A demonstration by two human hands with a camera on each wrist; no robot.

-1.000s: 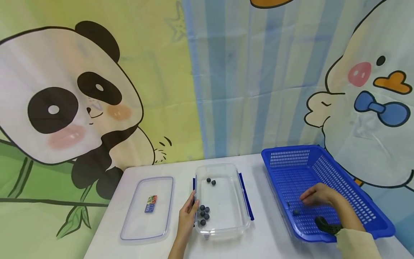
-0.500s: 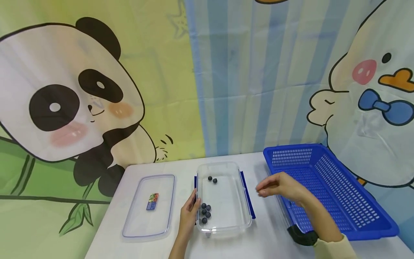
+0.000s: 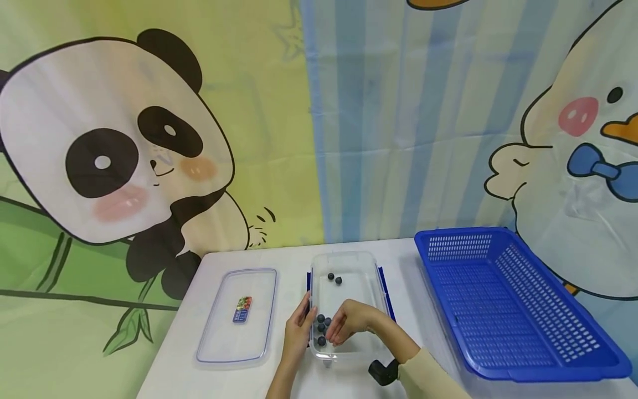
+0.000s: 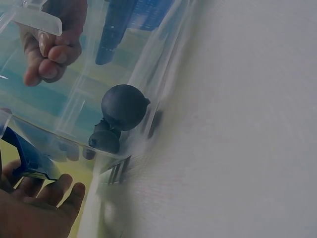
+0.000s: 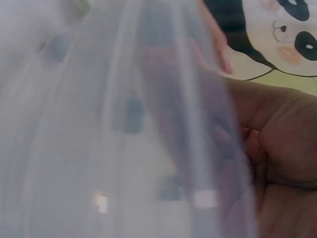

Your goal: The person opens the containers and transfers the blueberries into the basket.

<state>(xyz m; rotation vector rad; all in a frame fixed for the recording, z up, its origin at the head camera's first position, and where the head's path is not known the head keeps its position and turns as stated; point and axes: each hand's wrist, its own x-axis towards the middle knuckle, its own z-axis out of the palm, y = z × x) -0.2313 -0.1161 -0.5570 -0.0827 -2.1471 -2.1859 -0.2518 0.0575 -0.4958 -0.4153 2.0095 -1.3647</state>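
Observation:
My left hand (image 3: 297, 332) grips the left side of a clear plastic container (image 3: 366, 349), thumb at the rim and fingers outside by a blue side latch (image 4: 29, 156). Inside, several blueberries (image 3: 321, 341) cluster at the near left, and two blueberries (image 3: 334, 279) lie near the far end. Over the near part of the container, my right hand (image 3: 355, 321) reaches down with bunched fingertips beside the cluster. The blueberry in its pinch is hidden by the fingers. In the left wrist view, the right hand (image 4: 54, 49) shows through the clear wall with its fingers curled.
A clear lid (image 3: 271, 310) with a small colourful label lies left of the container on the white table (image 3: 169, 354). At the right stands a blue perforated basket (image 3: 471, 360) with a tiny dark speck inside. A cartoon-printed curtain (image 3: 369, 138) hangs behind.
My right hand has moved left from the basket to inside the container. The blueberry seen in the basket earlier is gone from there. The left hand keeps its grip on the container.

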